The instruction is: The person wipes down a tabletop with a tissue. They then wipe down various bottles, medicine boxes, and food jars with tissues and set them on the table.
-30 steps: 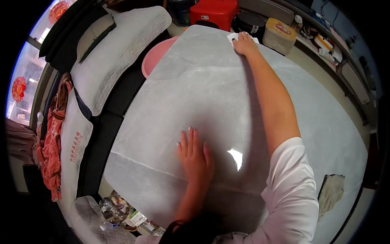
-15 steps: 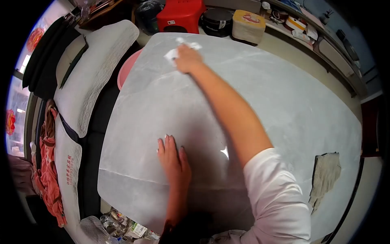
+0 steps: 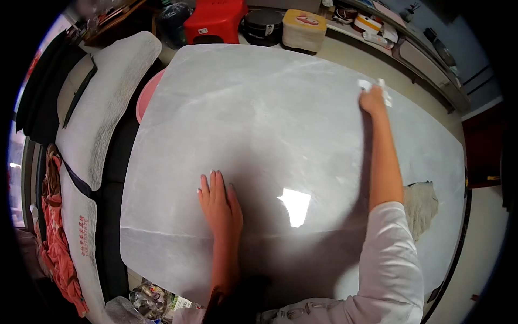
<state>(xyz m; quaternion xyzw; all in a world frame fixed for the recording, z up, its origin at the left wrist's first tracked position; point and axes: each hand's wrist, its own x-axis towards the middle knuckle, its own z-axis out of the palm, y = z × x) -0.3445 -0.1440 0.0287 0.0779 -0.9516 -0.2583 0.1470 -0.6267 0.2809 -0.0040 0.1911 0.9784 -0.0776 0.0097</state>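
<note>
My left hand (image 3: 220, 205) lies flat on the grey marble-patterned table (image 3: 259, 119), its fingers stretched out and holding nothing. Far out at the table's back right edge, my right hand (image 3: 373, 101) is closed on a white tissue (image 3: 386, 93), which sticks out on both sides of the fingers. A beige-grey cloth (image 3: 422, 208) lies on the table at the right, partly hidden behind my right arm.
A red stool (image 3: 215, 21), a black round case (image 3: 263, 27) and a yellow-lidded box (image 3: 304, 31) stand past the table's back edge. A pink basin (image 3: 148, 96) and a sofa (image 3: 89, 119) flank its left side.
My right hand has swept from the table's back left to the right with the tissue. The view has shifted, and my left hand remains flat on the table.
</note>
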